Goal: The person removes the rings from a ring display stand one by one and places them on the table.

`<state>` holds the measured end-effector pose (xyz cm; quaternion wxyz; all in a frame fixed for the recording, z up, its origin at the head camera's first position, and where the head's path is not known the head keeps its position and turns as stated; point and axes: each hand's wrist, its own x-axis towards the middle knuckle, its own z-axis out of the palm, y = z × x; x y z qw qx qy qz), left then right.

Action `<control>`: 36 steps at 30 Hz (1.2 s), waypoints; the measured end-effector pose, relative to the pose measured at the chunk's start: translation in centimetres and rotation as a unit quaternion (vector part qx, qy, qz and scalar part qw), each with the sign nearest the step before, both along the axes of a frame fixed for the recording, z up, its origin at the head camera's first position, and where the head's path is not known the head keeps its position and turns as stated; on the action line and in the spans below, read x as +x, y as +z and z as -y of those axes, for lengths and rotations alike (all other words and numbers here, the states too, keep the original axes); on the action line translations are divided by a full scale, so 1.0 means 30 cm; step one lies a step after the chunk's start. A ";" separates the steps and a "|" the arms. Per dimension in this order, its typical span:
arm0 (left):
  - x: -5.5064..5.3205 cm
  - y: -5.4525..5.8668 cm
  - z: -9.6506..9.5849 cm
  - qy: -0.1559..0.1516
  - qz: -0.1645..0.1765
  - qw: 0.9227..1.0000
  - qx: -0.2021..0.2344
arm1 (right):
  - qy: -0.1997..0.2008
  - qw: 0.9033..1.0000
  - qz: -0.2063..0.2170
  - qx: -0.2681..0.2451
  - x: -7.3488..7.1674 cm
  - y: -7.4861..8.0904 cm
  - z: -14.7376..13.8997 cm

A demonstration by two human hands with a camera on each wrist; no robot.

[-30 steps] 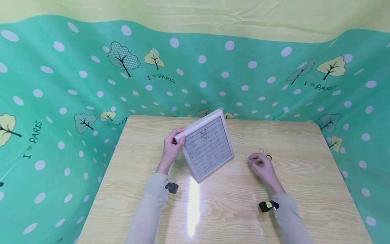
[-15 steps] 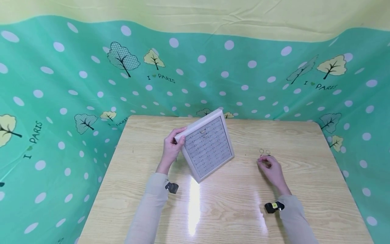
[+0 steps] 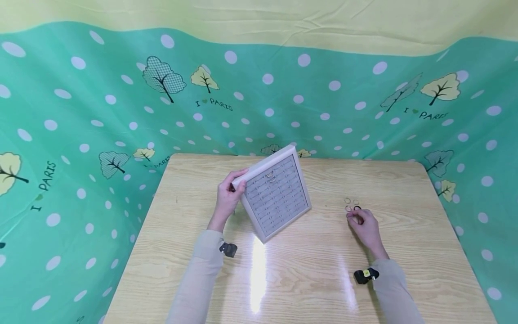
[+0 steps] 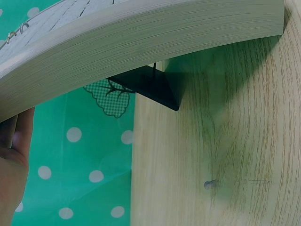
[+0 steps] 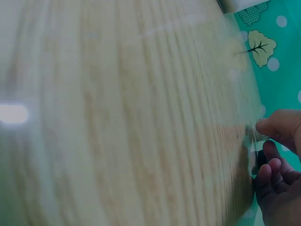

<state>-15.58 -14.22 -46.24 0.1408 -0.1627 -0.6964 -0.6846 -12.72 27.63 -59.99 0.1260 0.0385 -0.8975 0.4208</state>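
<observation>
My left hand [image 3: 228, 196] grips the upper left side of a white-framed ring display board [image 3: 277, 198], thumb on the front edge. The board stands tilted back, with rows of grey slots. Two rings [image 3: 271, 177] sit in its upper rows. A black support leg [image 4: 153, 84] shows behind it in the left wrist view. My right hand [image 3: 367, 229], thumb and index finger curled together, pinches a small silver ring [image 5: 257, 130] at the table. Right beside these fingertips lies a black ring [image 3: 357, 208].
Two thin rings, one of them gold-toned [image 3: 347, 200], lie just behind the black one. The wooden table [image 3: 307, 279] ends at a green dotted curtain [image 3: 267, 90] at the back and sides. A dark mark [image 4: 210, 183] shows on the tabletop.
My right hand has moved right, from between the board and the rings to the ring group, bringing a ring beside the black one. The left hand and board have stayed still.
</observation>
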 end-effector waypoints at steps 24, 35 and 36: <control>-0.001 0.001 0.001 0.000 0.007 1.000 0.001 | -0.011 0.999 0.043 -0.006 0.010 0.010 -0.004; -0.002 -0.001 0.003 -0.002 0.003 1.000 -0.003 | -0.026 0.997 0.052 -0.058 0.002 0.068 0.032; -0.004 -0.005 0.004 -0.003 0.003 1.000 -0.001 | -0.025 0.996 0.053 -0.062 0.001 0.071 0.039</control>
